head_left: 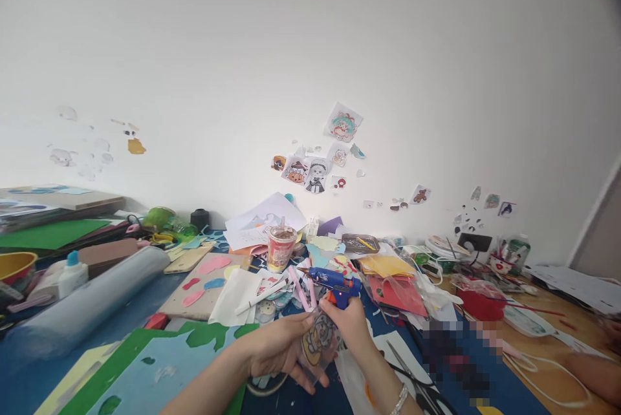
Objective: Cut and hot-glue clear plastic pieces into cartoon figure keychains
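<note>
My right hand (348, 323) is wrapped round the handle of a blue hot glue gun (334, 280), whose nozzle points left; a bracelet circles that wrist. Just below it, my left hand (280, 345) grips a clear plastic piece with a cartoon figure (314, 341) on it, palm up and fingers beneath. The two hands are close together, and the plastic piece partly hides the left fingers. Pink pens (297, 289) lie behind the gun's nozzle. A drink cup with a lid and straw (281, 247) stands farther back.
Scissors (417, 379) lie right of my right forearm. Light blue and green sheets (160, 370) spread at the left, near a clear plastic roll (97, 302) and a glue bottle (72, 276). Red and yellow sheets (395, 292) are stacked right of centre. Another person's arm (596, 373) shows at the right edge.
</note>
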Demonstrator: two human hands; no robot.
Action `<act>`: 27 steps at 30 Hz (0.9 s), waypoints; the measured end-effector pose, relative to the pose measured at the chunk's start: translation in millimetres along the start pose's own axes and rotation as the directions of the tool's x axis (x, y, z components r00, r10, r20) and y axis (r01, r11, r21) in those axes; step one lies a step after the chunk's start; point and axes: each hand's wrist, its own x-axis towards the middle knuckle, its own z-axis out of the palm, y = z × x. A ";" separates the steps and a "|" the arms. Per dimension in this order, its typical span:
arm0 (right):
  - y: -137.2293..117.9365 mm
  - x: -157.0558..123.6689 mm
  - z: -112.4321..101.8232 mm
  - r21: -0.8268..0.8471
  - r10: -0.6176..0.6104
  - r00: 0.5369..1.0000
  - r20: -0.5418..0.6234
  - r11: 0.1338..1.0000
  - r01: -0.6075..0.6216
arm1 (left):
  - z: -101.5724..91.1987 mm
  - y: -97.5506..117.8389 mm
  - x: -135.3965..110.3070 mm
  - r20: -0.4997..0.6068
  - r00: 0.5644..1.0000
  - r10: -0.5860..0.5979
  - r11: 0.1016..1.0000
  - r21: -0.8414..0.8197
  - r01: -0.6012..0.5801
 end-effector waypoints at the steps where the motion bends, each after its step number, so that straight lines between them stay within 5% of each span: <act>1: 0.8 1.0 -1.2 0.000 -0.011 1.000 -0.012 1.000 0.011 | 0.1 -0.4 0.5 -0.023 1.000 0.013 1.000 0.001 -0.013; 10: 2.4 11.6 -18.3 0.001 -0.007 0.988 -0.155 1.000 0.007 | -2.2 1.4 2.5 -0.145 0.975 0.168 0.985 -0.007 -0.171; 17: -0.2 8.8 -16.4 0.025 -0.051 0.994 -0.092 0.998 0.054 | -8.7 4.0 9.4 -0.431 0.838 0.334 0.943 0.163 -0.292; 27: 3.3 6.2 -14.0 0.042 -0.089 0.994 -0.057 0.995 0.092 | -2.7 3.2 8.5 -0.416 0.790 0.450 0.893 0.199 -0.403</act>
